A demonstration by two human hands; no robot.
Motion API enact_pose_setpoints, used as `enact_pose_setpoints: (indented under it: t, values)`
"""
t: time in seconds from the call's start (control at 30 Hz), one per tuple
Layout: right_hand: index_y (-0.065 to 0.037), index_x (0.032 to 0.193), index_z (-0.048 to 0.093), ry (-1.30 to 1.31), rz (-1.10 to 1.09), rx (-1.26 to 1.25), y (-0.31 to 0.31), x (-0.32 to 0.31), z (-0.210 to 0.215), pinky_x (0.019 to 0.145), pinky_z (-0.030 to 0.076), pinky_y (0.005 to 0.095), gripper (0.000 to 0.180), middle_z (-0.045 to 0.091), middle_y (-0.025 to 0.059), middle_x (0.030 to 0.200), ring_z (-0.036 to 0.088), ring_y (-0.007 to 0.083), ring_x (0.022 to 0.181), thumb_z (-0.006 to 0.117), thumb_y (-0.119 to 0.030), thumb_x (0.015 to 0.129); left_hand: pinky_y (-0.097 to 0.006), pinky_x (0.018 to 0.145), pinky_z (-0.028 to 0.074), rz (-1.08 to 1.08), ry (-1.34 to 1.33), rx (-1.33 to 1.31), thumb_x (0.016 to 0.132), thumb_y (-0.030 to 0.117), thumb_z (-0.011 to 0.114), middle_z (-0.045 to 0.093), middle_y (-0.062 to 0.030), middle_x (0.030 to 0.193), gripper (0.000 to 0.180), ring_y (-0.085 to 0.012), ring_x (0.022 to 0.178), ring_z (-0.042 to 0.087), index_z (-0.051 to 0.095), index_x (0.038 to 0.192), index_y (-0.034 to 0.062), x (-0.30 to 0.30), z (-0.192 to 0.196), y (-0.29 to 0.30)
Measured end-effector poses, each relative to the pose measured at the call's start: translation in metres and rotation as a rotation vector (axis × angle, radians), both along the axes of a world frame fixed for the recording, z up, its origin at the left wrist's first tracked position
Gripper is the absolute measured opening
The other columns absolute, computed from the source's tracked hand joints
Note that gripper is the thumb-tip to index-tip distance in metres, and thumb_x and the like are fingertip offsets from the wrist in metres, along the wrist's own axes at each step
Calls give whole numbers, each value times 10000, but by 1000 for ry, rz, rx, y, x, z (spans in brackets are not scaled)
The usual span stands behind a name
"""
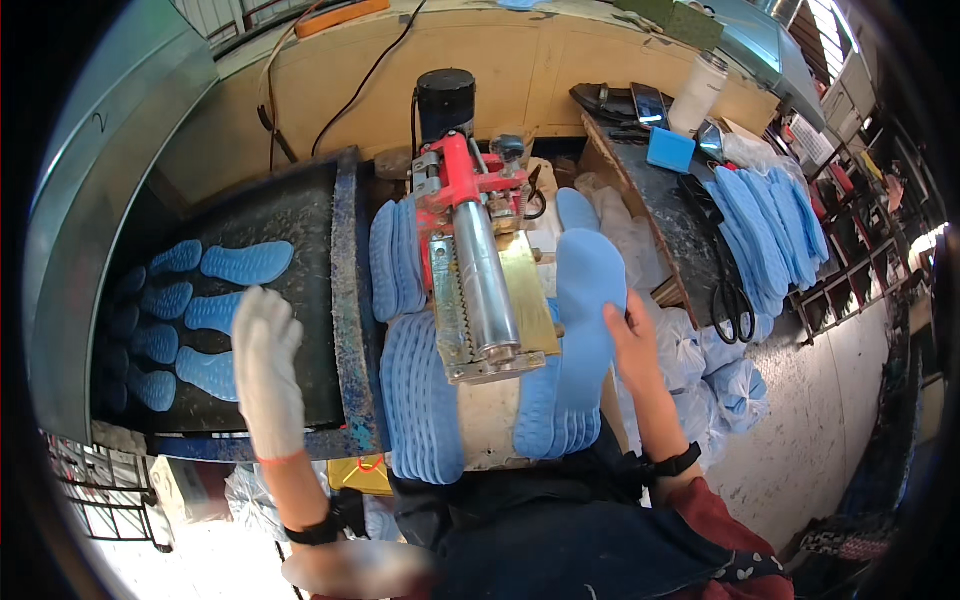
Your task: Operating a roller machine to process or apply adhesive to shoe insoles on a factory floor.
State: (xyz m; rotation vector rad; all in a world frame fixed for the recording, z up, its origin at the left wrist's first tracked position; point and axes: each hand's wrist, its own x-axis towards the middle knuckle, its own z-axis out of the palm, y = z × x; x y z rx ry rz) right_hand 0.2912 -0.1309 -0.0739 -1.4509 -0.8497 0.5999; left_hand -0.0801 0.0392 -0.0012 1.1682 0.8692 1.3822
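left hand [266, 372] gloved white, flat, fingers spread, holds nothing, over black conveyor belt [300, 215] at 9 o'clock | right hand [632, 345] bare, grips blue foam insole [588, 315] at its right edge, 3 o'clock of roller machine [480, 285] | insole long axis 12–6, toe toward 12 | roller shiny metal cylinder, red frame

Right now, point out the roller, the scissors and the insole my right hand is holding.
roller [484, 280], head view, middle of the steel cylinder.
scissors [731, 300], head view, black handle loops.
insole [588, 300], head view, broad blue middle, left of the right hand [632, 340].
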Motion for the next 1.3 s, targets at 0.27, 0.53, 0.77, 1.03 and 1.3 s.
enact_pose_setpoints:
  t: [0.27,0.53,0.77,1.03,1.3]
  values:
    - [8,1142,655,-347,303,-275,56,47,62,768,488,322,303,696,78,911,626,170,843,533,-236,1009,-445,1103,373,-154,-4,-5,1039,303,450,492,-216,1389,538,-312,1301,490,369,1459,-24,43,7,-56]
    - [-13,930,612,-687,283,-28,120,4,76,668,457,346,188,596,107,743,585,212,742,609,-199,959,-445,1215,137,-482,-143,166,1051,526,273,152,-206,1621,733,-311,1511,145,160,1557,8,139,24,-24]
    - [-21,899,555,-413,-160,63,39,-3,12,597,411,289,160,523,51,681,501,131,638,601,-156,970,-450,1221,106,-439,14,191,983,691,158,100,-195,1631,897,-305,1520,83,81,1567,16,163,5,3]
    - [-40,1189,568,-1060,30,-228,-2,-35,-64,815,494,467,552,620,178,1041,593,374,956,825,-139,711,-387,1216,165,-440,102,202,1034,583,164,203,-140,1608,759,-252,1470,231,129,1574,52,121,-47,8]
    - [-41,1146,623,-924,152,-514,6,-32,-97,793,506,492,525,655,206,981,622,423,942,821,-187,682,-354,1199,195,-550,77,-4,1058,522,111,354,-166,1520,739,-243,1429,310,193,1543,-29,92,-70,-18]
